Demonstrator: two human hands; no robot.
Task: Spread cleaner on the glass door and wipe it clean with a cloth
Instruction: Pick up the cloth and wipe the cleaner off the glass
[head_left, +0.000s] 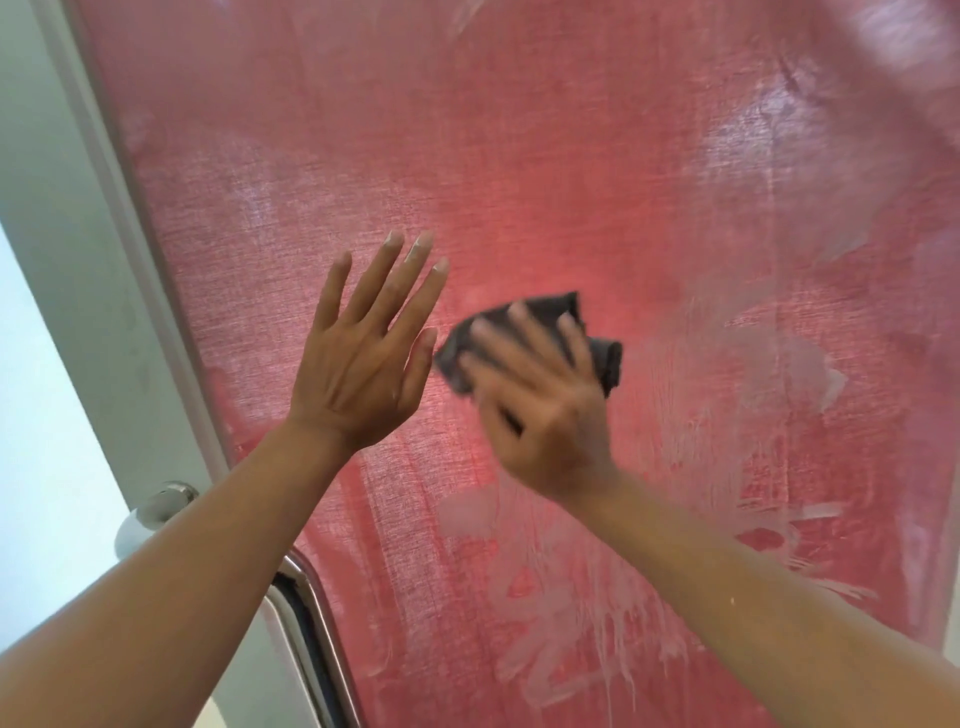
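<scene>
1. The right hand (545, 410) has spread fingers pressing a soft, squashy grey cloth (602, 358) flat on the glass door (649, 182).
2. The left hand (358, 358) is flat and wide, holding nothing (maybe steadying).
3. White cleaner smears (571, 613) look slippery; keep the palm on the cloth's middle.

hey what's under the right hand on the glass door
A dark grey cloth lies under the right hand, its edges showing past the fingers against the glass door. The cloth's middle and the glass beneath it are covered. The hand is blurred.
</scene>
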